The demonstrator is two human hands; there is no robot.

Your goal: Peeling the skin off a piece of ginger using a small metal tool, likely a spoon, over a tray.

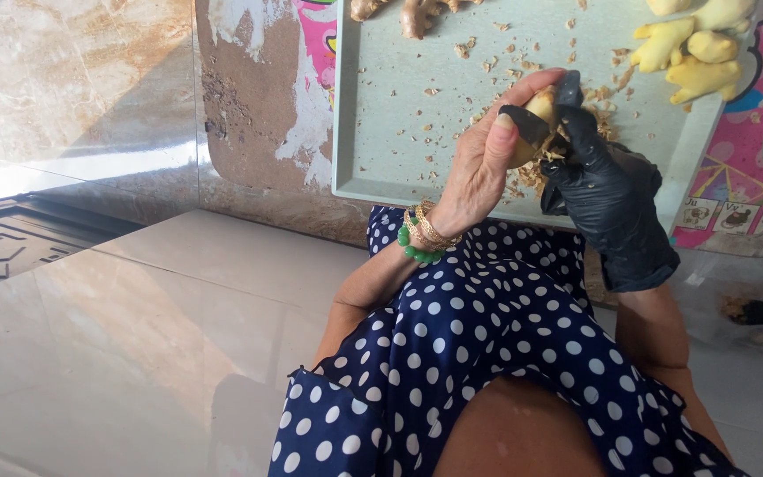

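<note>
The piece of ginger (540, 106) is sitting pinched between your two hands just above the near edge of the pale green tray (381, 141). Your left hand (487, 159) is curling bare around it, wrist bent, bracelets showing; your right hand (607, 190), in a black glove, is pressing against it from the other side. Whatever tool you are gripping is mostly hiding behind your fingers. The tray is holding scattered peel scraps (487, 62) and peeled yellow ginger pieces (695, 44) at its far corner.
</note>
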